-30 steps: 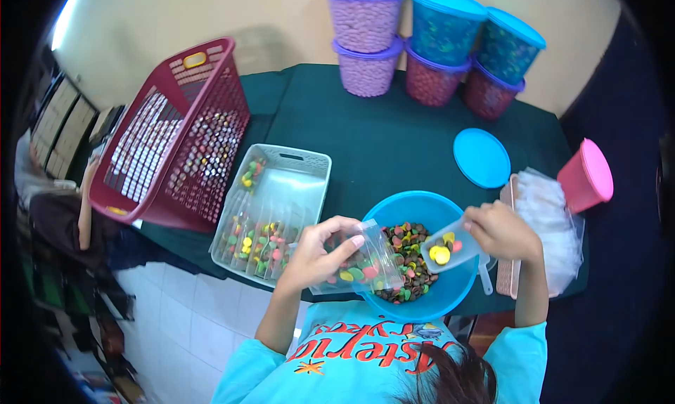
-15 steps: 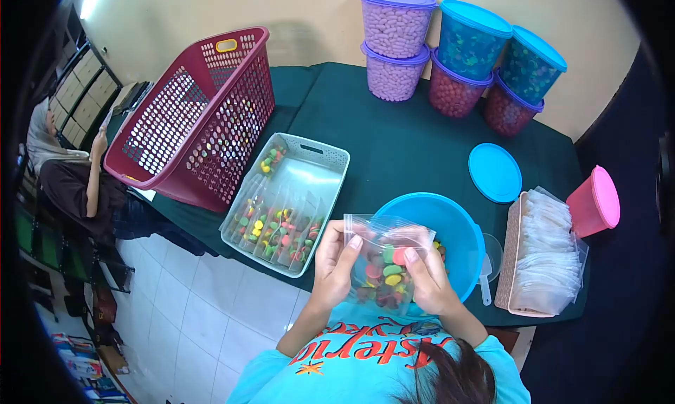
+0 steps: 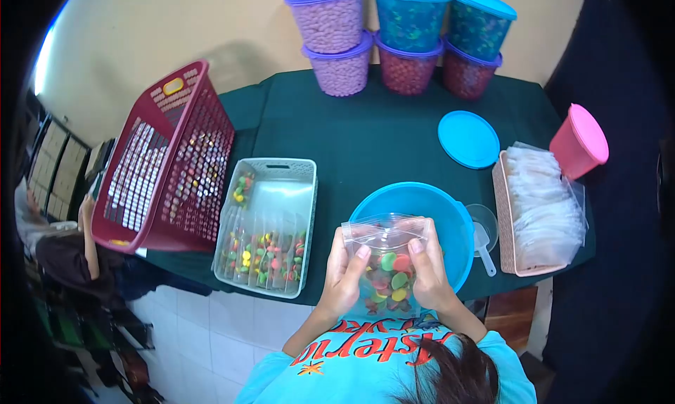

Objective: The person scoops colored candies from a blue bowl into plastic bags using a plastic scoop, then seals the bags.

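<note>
We judge the clear bag light and limp, its film slippery, the coloured pieces inside perhaps breakable; the side edges near the top seem the best hold. It is at the lower centre of the frame, overlapping the blue bowl in view. Our left grip pinches its left edge, our right grip its right, so the bag lies between both, pieces low inside.

Maroon laundry basket on left of green tablecloth. Six lidded tubs far side by the wall, stacked in three pairs. Blue lid flat, right of centre. Pink tub right of it. Another person at left edge; white floor tiles near left.
</note>
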{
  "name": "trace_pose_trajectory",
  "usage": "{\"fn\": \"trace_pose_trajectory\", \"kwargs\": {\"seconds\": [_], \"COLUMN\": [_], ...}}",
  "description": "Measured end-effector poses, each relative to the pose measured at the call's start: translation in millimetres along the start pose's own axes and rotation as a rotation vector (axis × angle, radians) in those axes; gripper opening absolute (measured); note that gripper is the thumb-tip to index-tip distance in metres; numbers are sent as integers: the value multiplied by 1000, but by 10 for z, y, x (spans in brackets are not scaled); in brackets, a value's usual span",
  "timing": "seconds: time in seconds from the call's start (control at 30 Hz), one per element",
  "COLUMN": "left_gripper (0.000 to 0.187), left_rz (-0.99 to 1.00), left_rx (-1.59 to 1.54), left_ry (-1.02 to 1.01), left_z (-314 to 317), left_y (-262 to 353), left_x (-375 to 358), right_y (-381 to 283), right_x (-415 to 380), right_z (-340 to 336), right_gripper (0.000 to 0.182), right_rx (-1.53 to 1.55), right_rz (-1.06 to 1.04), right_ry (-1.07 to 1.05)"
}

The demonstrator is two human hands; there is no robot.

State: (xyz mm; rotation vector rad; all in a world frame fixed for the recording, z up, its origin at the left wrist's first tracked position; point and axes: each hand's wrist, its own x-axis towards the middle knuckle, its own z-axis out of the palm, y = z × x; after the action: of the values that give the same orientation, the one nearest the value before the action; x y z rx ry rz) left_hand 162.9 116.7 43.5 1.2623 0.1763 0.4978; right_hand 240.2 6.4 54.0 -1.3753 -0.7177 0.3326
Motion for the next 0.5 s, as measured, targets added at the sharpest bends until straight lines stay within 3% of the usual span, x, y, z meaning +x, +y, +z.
{"fn": "trace_pose_trajectory", "kwargs": {"seconds": [0.1,0.2,0.27,0.37,0.5], "left_gripper": [24,17,11,9,8], "left_rz": [-107,-162,-86,-64,-126], "left_rx": [-159,-50,76,63,0], "left_ry": [-10,-75,-88,-134,-169], "left_z": [-15,-114,-122,-150,-185], "left_y": [-34,-91,-104,-119,-110], "left_x": [112,196,217,268,300], "right_y": [62,118,149,148,78], "right_x": [-4,-46,-65,-71,-40], "right_z": [-22,-100,-83,-116,-145], "right_gripper": [22,15,12,13,13], "right_rx": [4,-54,-44,-100,73], "right_rz": [41,126,98,96,143], "right_ry": [105,142,204,226,152]}}
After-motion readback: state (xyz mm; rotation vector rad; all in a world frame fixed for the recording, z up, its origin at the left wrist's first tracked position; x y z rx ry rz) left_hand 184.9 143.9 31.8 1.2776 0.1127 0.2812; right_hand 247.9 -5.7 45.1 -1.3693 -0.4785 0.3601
